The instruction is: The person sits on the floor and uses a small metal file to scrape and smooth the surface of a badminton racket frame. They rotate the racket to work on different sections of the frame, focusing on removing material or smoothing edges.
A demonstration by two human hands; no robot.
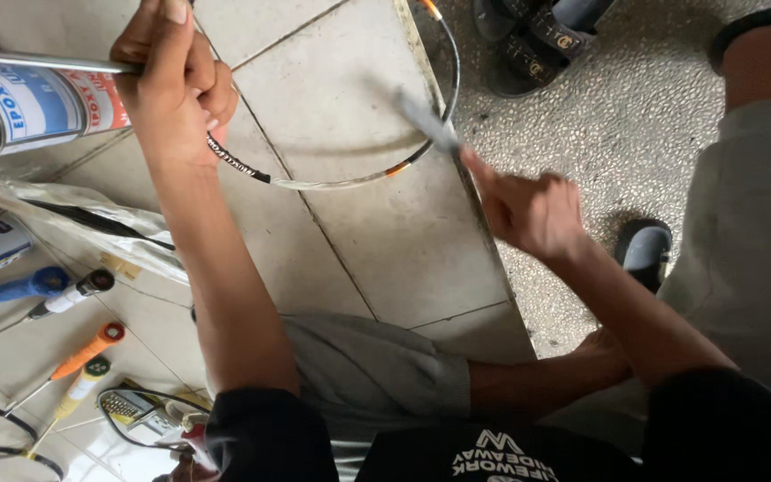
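Your left hand [176, 80] is closed around the thin dark curved racket frame [350, 178], gripping it near the top of the view, above the pale tiled floor [377, 250]. Your right hand [528, 210] pinches a small grey tool [426, 120], blurred and hard to identify, possibly a brush or blade, whose tip meets the frame's rim on the right side of the curve. Just left of your left hand lies a cylindrical metal can with a blue, white and red label [33, 103], tipped on its side; its contents cannot be seen. Below the can sits a crumpled clear plastic bag [91, 223] with something dark inside. Further down to the left, racket handles with blue [15, 290], white [73, 295], orange [91, 350] and yellow [78, 393] grips lie side by side on the tiles.
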